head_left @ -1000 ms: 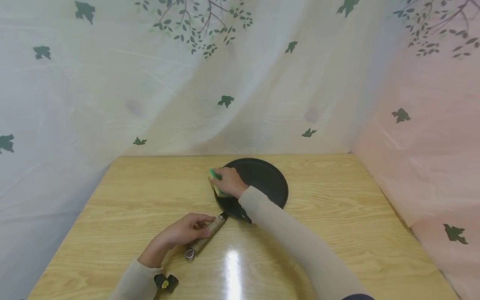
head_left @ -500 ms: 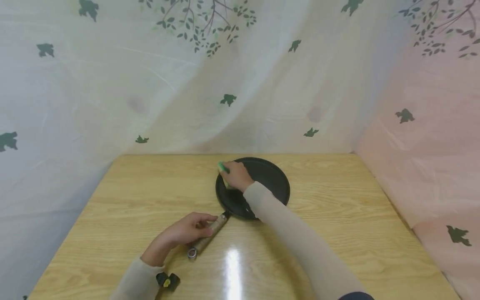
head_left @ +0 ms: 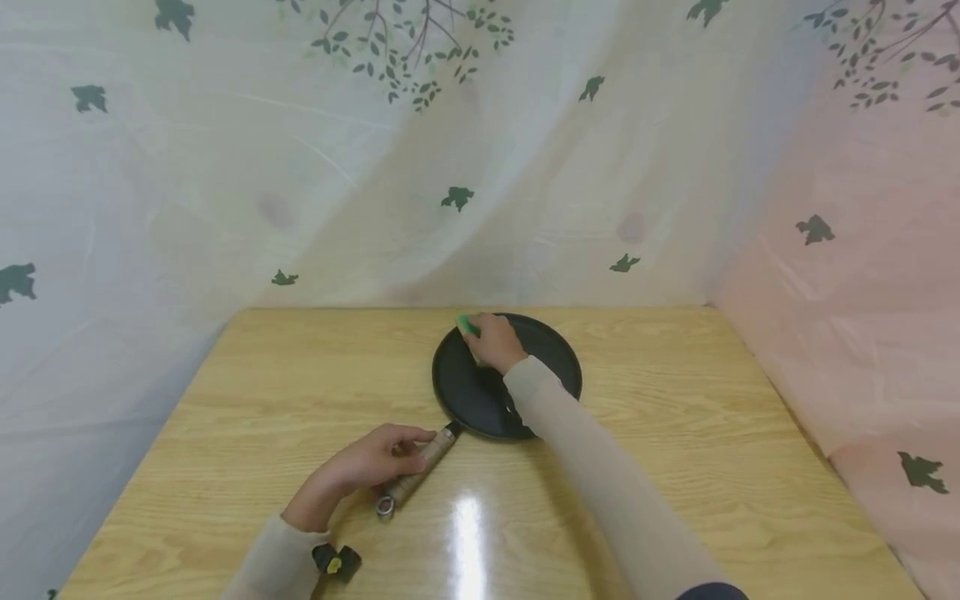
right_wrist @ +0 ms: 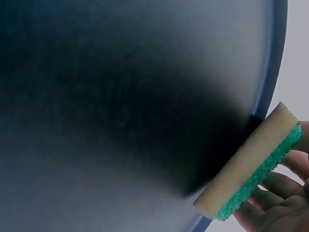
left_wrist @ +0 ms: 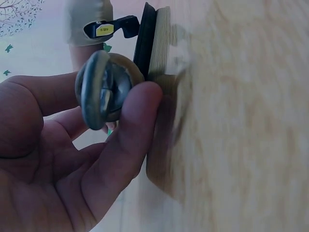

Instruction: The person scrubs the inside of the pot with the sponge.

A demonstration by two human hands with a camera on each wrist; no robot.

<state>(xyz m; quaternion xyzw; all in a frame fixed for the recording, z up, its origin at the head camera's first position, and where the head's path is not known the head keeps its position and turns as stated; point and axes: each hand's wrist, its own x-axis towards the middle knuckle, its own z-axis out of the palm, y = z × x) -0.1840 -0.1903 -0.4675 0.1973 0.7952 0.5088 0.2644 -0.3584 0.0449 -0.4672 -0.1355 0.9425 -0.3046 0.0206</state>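
Note:
A round black frying pan (head_left: pixel 476 400) lies on the wooden table, its brown handle (head_left: pixel 431 454) pointing toward the near left. My left hand (head_left: pixel 375 458) grips that handle between thumb and fingers; in the left wrist view the metal hanging ring (left_wrist: pixel 91 92) at the handle's end faces the camera. My right hand (head_left: pixel 495 340) holds a sponge (right_wrist: pixel 248 166), pale yellow foam on one side and green scouring layer on the other. The sponge stands tilted on its edge at the pan's far left rim (right_wrist: pixel 277 63), yellow side toward the pan.
The light wooden table (head_left: pixel 285 375) reaches back to a pale curtain (head_left: pixel 360 208) printed with leaves and birds. A pinkish curtain (head_left: pixel 847 317) hangs along the right side. A dark strapped wrist camera (head_left: pixel 336 563) sits at my left cuff.
My right hand has slid the sponge to the right and away from me along the pan's left and far rim. My left hand keeps its hold on the handle.

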